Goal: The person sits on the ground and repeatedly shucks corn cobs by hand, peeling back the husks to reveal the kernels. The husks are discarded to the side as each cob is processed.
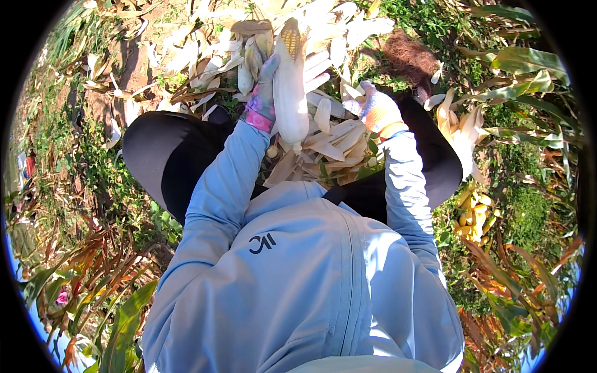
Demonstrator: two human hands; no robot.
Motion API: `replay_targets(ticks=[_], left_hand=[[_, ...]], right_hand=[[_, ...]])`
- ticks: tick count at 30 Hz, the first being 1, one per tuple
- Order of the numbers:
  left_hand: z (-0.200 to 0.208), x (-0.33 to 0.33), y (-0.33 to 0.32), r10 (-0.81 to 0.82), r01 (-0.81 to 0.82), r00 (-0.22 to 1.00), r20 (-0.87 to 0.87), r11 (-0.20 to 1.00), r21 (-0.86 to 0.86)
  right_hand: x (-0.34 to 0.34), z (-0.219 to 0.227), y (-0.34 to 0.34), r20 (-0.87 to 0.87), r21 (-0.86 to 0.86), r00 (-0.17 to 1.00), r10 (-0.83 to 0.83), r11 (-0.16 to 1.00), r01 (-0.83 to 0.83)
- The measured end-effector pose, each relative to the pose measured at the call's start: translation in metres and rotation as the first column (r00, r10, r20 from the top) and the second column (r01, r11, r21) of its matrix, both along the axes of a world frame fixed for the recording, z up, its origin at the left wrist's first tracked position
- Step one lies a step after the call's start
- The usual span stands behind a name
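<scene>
The left hand (264,93), gloved, is wrapped around a corn ear (290,84) and grips it upright in front of the chest. The right hand (378,109), also gloved, hangs just beside the ear without touching it; its fingers are curled, and I cannot tell whether it holds anything. Around the hands there is little free room: a heap of pale husks (329,140) lies directly under and beyond the ear, and dark trouser knees close in on both sides. Farther right, well apart, sits a pile of yellow cobs (474,214) among green and brown leaves. The ear is still mostly wrapped in whitish husk, with yellow kernels showing only at its upper tip.
</scene>
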State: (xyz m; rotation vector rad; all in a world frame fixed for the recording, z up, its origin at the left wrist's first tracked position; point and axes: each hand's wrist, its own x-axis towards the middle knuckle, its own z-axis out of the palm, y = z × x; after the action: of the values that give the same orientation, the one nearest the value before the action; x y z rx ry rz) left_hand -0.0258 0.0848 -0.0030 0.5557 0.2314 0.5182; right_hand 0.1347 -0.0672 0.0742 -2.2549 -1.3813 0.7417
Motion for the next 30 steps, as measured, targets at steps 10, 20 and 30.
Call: replay_targets(ticks=[10,20,30], left_hand=[[-0.011,0.015,-0.017,0.062,-0.065,0.979,-0.194,0.998,-0.007],[-0.038,0.014,-0.022,-0.037,0.050,0.992,-0.118,0.993,0.109],[-0.037,0.009,-0.028,-0.017,0.031,0.987,-0.162,0.996,0.083]], right_hand=[[-0.030,-0.028,0.022,-0.484,0.517,0.854,0.190,0.850,0.104],[-0.025,-0.033,0.010,-0.245,0.504,0.953,0.177,0.863,-0.031],[-0.032,-0.020,0.008,-0.474,0.423,0.861,0.185,0.905,0.038]])
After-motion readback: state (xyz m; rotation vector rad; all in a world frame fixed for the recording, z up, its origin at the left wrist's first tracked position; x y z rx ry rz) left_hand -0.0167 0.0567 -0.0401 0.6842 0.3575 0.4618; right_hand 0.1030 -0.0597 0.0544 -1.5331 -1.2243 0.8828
